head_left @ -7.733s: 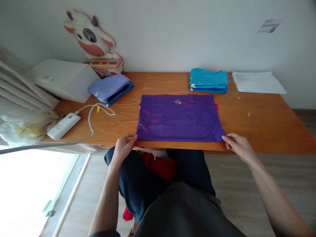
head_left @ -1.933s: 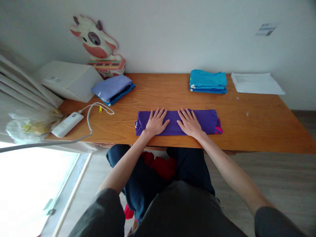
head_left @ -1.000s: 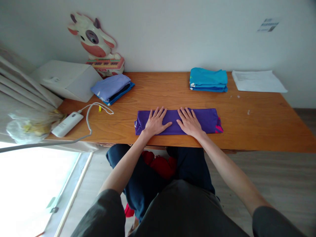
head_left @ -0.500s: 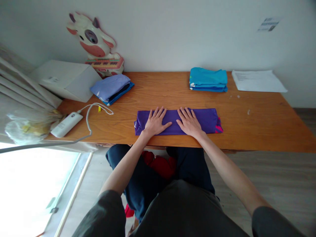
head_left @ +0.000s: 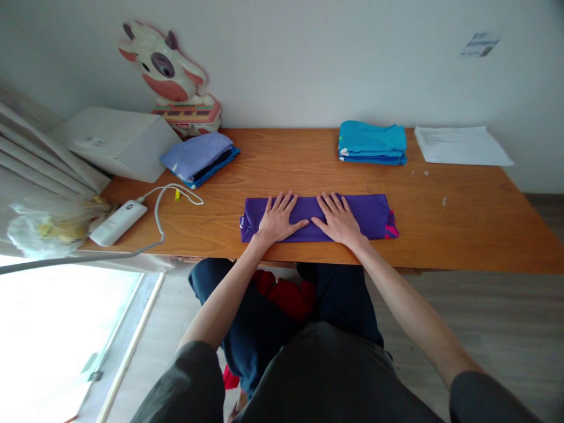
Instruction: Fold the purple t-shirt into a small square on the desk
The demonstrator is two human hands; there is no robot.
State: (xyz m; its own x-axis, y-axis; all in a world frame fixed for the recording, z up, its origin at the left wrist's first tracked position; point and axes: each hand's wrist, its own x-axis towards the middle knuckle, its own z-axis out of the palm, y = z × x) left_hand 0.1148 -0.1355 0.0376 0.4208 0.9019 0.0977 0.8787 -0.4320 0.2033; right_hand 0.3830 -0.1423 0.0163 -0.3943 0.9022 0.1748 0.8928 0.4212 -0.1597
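Note:
A purple cloth [head_left: 369, 216], folded into a long flat strip, lies across the table near its front edge. Pink and dark patterning shows at its right end. My left hand [head_left: 278, 220] rests flat on the left half of the strip, fingers spread and pointing away from me. On the other half, my right hand [head_left: 337, 218] lies palm down with its fingers apart. The two thumbs point toward each other with a small gap between them. Neither hand grips the cloth; what is under the palms is hidden.
Folded blue cloths [head_left: 372, 143] and papers [head_left: 462, 145] lie at the back right of the wooden table [head_left: 282, 164]. At the left are a lavender-and-blue folded cloth [head_left: 200, 154], white box [head_left: 127, 141], cow toy keyboard [head_left: 171, 82], white device [head_left: 118, 223] with cable and plastic bag [head_left: 48, 229].
My right thumb has shifted slightly left, closer to my left thumb. Both hands stay flat on the purple cloth, which has not visibly moved.

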